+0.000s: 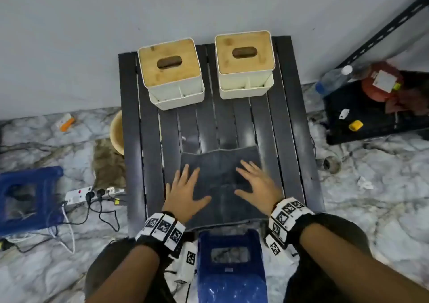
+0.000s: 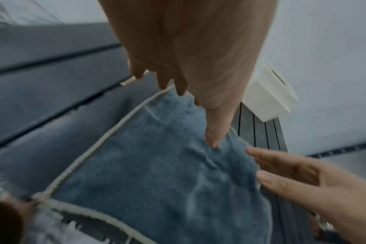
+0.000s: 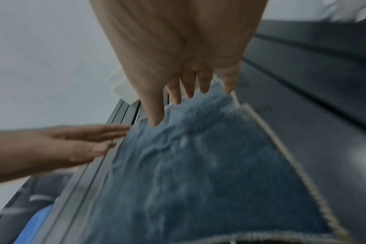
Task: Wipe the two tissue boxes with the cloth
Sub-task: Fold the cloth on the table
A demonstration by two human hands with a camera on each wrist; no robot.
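Two white tissue boxes with bamboo lids stand at the far end of the dark slatted table: the left box and the right box. A blue-grey cloth with a pale hem lies flat near the table's front edge. My left hand rests flat on its left part with fingers spread and straight. My right hand lies flat on its right part. In the left wrist view the left hand touches the cloth; in the right wrist view the right hand touches the cloth.
A blue stool stands at the table's front edge between my arms; another blue stool is on the floor at left by a power strip with cables. A bottle and clutter lie on a black mat at right.
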